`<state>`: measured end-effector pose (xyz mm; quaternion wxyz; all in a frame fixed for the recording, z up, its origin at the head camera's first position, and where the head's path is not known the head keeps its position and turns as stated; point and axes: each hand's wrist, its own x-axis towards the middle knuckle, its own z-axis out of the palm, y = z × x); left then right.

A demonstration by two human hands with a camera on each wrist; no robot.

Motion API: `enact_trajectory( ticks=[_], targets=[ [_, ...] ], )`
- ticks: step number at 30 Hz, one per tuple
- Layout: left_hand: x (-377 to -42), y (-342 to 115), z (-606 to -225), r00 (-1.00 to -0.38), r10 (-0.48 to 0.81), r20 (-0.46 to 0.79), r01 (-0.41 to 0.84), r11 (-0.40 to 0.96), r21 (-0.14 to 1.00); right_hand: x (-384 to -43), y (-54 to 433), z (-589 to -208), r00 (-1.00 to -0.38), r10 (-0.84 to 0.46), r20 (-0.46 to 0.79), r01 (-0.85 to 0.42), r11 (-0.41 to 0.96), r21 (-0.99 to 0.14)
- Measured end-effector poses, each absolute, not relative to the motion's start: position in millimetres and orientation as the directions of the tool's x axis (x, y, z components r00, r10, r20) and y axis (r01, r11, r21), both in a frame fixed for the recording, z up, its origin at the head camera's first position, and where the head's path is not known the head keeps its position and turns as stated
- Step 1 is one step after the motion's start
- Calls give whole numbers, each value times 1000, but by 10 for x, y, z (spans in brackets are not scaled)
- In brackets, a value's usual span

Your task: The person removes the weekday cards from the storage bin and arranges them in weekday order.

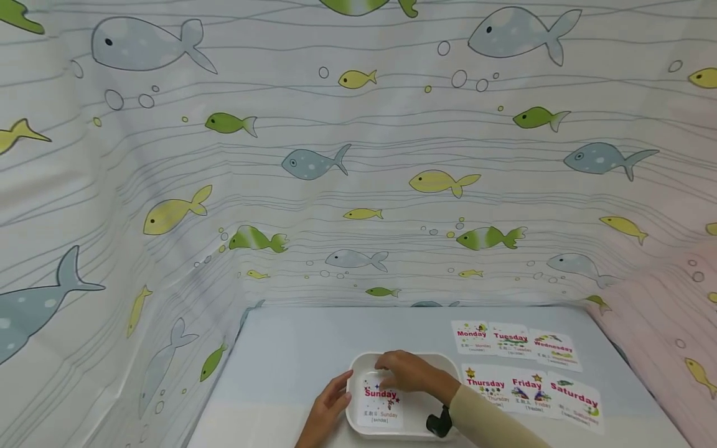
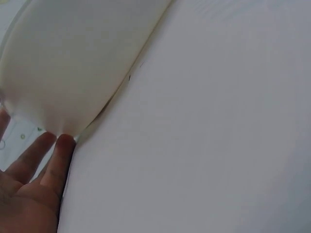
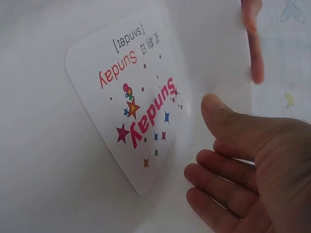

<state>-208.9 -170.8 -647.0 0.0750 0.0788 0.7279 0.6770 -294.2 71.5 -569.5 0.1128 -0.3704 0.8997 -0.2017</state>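
A white tray [image 1: 427,429] with rounded corners stands at the table's front. Inside its left part lies the Sunday card [image 1: 381,404], face up, with red lettering and small coloured stars. My left hand [image 1: 327,407] rests its fingertips against the tray's left wall; the left wrist view shows straight fingers [image 2: 60,162] touching that wall [image 2: 68,68]. Over the tray, near the card's top edge, is my right hand [image 1: 411,373]. The right wrist view has its fingers [image 3: 218,182] loosely bent beside the Sunday card [image 3: 131,97], with nothing held.
Right of the tray, two rows of day cards lie on the white table [image 1: 291,348]: the Monday card [image 1: 470,339] starts the back row, and the Saturday card [image 1: 577,401] ends the front one. A fish-patterned curtain [image 1: 358,236] surrounds the table's back and sides.
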Motion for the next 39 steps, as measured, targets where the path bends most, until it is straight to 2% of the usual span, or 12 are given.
enact_trajectory(
  ticks=[8, 17, 25, 33, 36, 39],
  targets=[
    [-2088, -1708, -6469, -978, 207, 21, 38, 75, 996, -2946, 669, -5732, -697, -714, -64, -619, 644, -449],
    [-2073, -1686, -6526, -976, 218, 15, 28, 58, 998, -2899, 651, -5833, -683, -723, -99, -655, 667, -356],
    [-2088, -1690, -6496, -980, 200, -12, 5, 83, 997, -2873, 659, -5816, -610, -771, -181, -753, 636, -172],
    [-2070, -1707, -6523, -976, 218, -14, 2, 69, 998, -2836, 631, -5894, -610, -763, -214, -778, 628, -21],
    [-2082, -1706, -6528, -977, 213, -2, 11, 59, 998, -2842, 605, -5916, -624, -746, -232, -770, 638, 17],
    [-2111, -1696, -6522, -978, 208, 12, 24, 53, 998, -2850, 585, -5887, -658, -706, -262, -732, 681, 4]
  ],
)
